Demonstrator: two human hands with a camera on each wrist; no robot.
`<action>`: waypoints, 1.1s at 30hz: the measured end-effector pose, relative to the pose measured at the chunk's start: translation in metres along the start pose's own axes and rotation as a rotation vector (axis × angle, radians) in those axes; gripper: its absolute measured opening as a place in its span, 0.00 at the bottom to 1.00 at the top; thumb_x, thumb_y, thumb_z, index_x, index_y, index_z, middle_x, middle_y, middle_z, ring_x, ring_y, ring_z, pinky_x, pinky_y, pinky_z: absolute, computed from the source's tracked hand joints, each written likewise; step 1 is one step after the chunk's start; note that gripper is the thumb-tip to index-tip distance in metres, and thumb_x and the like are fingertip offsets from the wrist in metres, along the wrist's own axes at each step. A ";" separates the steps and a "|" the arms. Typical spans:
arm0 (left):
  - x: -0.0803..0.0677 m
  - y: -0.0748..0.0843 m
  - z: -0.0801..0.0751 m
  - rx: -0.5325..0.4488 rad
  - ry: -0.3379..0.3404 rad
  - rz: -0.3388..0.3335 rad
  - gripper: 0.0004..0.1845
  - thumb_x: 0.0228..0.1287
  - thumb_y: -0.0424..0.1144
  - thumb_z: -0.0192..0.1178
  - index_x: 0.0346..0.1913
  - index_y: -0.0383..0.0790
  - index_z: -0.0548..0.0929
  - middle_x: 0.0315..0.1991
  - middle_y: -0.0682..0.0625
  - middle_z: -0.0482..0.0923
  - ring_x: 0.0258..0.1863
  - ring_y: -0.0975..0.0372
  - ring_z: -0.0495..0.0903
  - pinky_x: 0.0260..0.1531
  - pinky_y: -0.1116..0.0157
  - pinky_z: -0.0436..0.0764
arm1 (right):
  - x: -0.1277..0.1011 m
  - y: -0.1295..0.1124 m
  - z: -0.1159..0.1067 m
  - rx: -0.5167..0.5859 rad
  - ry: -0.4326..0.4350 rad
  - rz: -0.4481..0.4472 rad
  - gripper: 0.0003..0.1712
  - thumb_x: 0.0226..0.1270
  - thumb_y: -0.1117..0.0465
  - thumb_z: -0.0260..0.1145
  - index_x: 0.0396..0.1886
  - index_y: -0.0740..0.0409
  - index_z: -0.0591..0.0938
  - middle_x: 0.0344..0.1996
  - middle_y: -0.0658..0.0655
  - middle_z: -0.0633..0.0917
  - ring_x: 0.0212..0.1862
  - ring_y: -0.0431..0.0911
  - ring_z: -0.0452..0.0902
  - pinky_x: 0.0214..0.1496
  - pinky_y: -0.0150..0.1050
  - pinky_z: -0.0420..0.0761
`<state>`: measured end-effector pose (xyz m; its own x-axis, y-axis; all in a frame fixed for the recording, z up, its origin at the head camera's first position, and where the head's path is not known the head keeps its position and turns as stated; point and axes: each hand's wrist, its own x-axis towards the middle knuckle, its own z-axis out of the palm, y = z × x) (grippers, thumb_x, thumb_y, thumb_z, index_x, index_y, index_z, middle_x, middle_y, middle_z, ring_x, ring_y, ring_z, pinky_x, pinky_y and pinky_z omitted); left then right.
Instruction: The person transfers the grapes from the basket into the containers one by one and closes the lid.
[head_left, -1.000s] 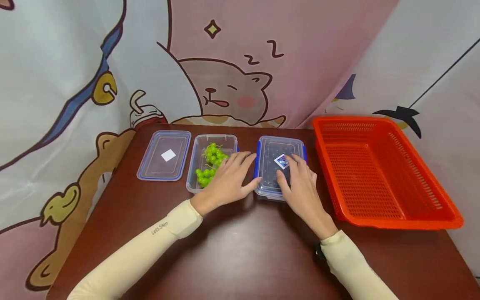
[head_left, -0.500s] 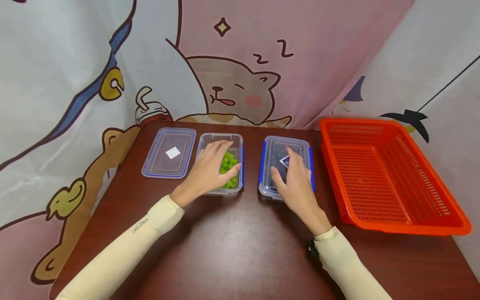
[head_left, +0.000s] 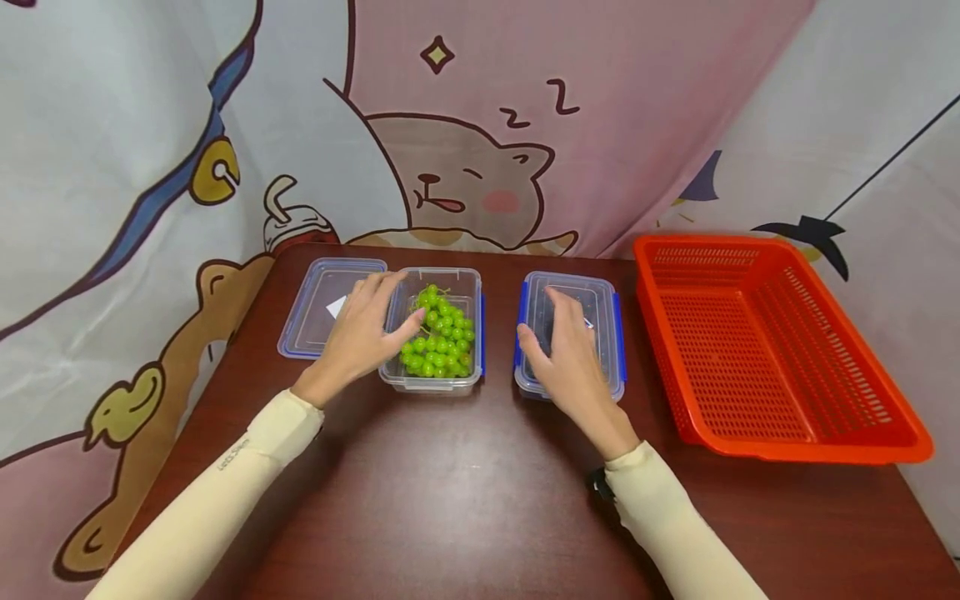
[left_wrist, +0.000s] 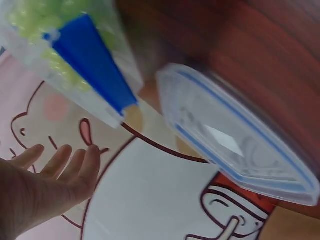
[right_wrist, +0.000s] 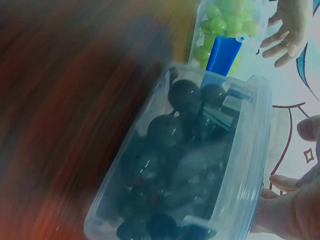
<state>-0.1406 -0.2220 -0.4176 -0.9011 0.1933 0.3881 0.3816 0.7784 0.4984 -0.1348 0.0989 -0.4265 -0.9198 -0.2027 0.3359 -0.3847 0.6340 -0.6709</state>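
In the head view my left hand [head_left: 360, 333] hovers with spread fingers at the left edge of an open clear plastic container [head_left: 442, 386]. Bunches of green grapes [head_left: 438, 342] lie in that container. Left of it, partly covered by the hand, is a clear lid [head_left: 315, 321] with a white sticker. My right hand [head_left: 573, 362] is over a lidded box with blue side clips [head_left: 603, 296], its fingers loosely bent and gripping nothing. Through the wall of this box, the right wrist view shows dark grapes [right_wrist: 167, 130]. In the left wrist view the left hand [left_wrist: 55, 187] holds nothing.
A red-orange plastic basket [head_left: 731, 454] with slotted walls stands at the right of the dark wooden table [head_left: 450, 500]. Behind the table hangs a cartoon-printed curtain [head_left: 472, 100].
My left hand has moved left, from between the two boxes, across the green grapes, to the open container's left edge. The right hand has shifted slightly left over the lidded box.
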 end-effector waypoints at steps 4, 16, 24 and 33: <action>-0.003 -0.014 -0.005 0.013 0.005 -0.021 0.39 0.76 0.55 0.66 0.81 0.39 0.71 0.73 0.35 0.72 0.73 0.39 0.68 0.68 0.31 0.68 | 0.003 -0.006 0.004 0.021 -0.007 -0.002 0.41 0.83 0.49 0.64 0.85 0.62 0.63 0.79 0.66 0.66 0.78 0.64 0.64 0.78 0.72 0.61; -0.011 -0.042 -0.017 0.040 0.051 -0.071 0.36 0.76 0.52 0.65 0.79 0.35 0.74 0.72 0.31 0.72 0.71 0.37 0.69 0.68 0.32 0.67 | 0.008 -0.023 0.023 0.068 -0.020 -0.036 0.39 0.82 0.48 0.64 0.83 0.60 0.67 0.77 0.65 0.69 0.77 0.62 0.67 0.77 0.65 0.67; -0.015 -0.072 -0.021 0.107 0.102 -0.085 0.33 0.75 0.49 0.66 0.75 0.33 0.77 0.68 0.31 0.74 0.67 0.36 0.71 0.64 0.34 0.71 | 0.009 -0.030 0.031 0.074 -0.030 -0.073 0.36 0.83 0.50 0.65 0.82 0.60 0.69 0.76 0.64 0.70 0.78 0.58 0.66 0.76 0.66 0.64; -0.018 -0.097 -0.024 0.106 0.070 -0.159 0.31 0.75 0.46 0.65 0.73 0.31 0.78 0.69 0.28 0.71 0.66 0.35 0.69 0.62 0.32 0.70 | 0.008 -0.031 0.036 0.077 -0.033 -0.062 0.35 0.82 0.51 0.64 0.82 0.58 0.69 0.76 0.62 0.71 0.77 0.57 0.67 0.77 0.67 0.63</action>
<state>-0.1566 -0.3154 -0.4541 -0.9302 0.0237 0.3662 0.2086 0.8552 0.4744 -0.1327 0.0506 -0.4266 -0.8958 -0.2647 0.3571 -0.4443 0.5603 -0.6991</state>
